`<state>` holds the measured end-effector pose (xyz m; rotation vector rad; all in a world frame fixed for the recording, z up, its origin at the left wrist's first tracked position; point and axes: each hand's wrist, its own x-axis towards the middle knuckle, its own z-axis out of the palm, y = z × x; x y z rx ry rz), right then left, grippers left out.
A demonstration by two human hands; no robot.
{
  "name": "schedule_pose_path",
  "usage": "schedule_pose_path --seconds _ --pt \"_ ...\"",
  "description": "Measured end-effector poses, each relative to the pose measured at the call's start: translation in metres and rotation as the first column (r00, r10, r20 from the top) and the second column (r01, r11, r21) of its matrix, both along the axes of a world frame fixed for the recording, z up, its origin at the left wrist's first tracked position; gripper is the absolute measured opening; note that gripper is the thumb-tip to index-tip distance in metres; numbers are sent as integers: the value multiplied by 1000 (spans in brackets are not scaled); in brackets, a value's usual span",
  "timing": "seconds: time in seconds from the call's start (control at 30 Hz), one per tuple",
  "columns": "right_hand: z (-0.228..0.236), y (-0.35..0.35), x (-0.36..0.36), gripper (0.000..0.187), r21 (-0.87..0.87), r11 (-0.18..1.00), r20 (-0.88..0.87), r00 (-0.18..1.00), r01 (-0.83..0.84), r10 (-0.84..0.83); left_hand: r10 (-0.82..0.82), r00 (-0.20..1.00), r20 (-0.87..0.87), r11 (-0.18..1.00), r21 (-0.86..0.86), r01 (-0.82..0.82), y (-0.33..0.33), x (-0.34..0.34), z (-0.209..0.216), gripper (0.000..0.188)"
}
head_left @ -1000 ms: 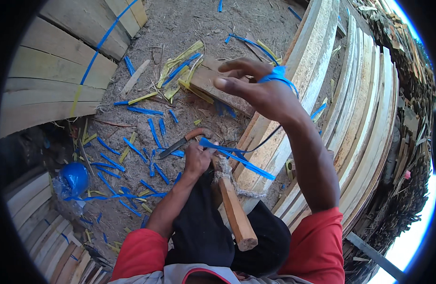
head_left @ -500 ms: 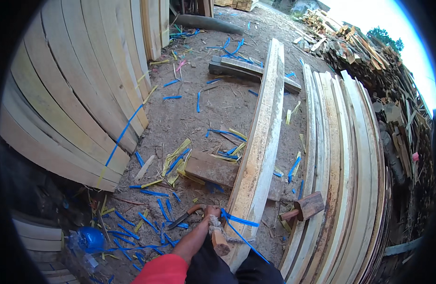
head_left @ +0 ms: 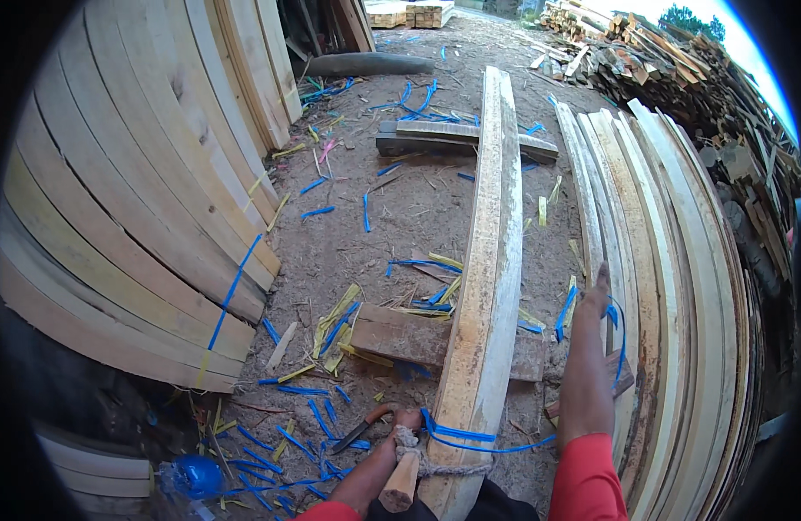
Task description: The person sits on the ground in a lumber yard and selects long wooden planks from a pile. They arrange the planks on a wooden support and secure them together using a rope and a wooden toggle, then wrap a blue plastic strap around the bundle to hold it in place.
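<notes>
Long sawn planks (head_left: 480, 286) lie as a narrow bundle running away from me, with a blue strap (head_left: 466, 434) and a grey rope (head_left: 457, 470) around their near end. A short wooden stick (head_left: 400, 479) is caught in the rope. Beside it, my left hand (head_left: 407, 418) is closed around the curved brown handle of a knife (head_left: 353, 436), its dark blade pointing left. My right hand (head_left: 599, 293) reaches out over the right-hand planks, closed on the strap's loose length, which loops past the forearm; its fingers are partly hidden.
Boards (head_left: 148, 174) tied with strap stand at left. A stack of planks (head_left: 670, 260) lies at right, a wooden mallet (head_left: 622, 373) on its near end. Wooden blocks (head_left: 400, 334) support the bundle. Blue and yellow strap scraps (head_left: 335, 330) litter the ground near a blue strap roll (head_left: 197, 476).
My right arm has come into view, stretched forward and right with the blue strap drawn out sideways. My left hand stays by the rope and stick. The view has shifted slightly.
</notes>
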<state>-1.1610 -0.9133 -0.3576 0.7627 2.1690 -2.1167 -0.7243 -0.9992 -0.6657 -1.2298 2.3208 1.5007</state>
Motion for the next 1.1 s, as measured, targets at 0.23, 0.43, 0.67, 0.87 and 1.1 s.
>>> schedule_pose_path --seconds 0.23,0.43,0.67,0.87,1.1 --pt "50 -156 356 60 181 -975 104 -983 -127 148 -106 993 43 994 40 104 1 17 -15 27" --pt "23 33 253 47 315 -235 364 -112 -919 925 -152 986 65 988 13 151 15 11 -40 19" --pt "-47 452 411 39 -260 963 467 882 72 60 -421 846 327 711 -461 532 2 -21 -89 19" --pt "-2 465 493 39 -209 970 626 779 121 37 -491 770 407 676 -380 631 22 -35 -108 24" --pt "22 485 344 44 -109 973 635 738 -204 226 -325 858 399 812 -348 469 -5 -28 -79 33"
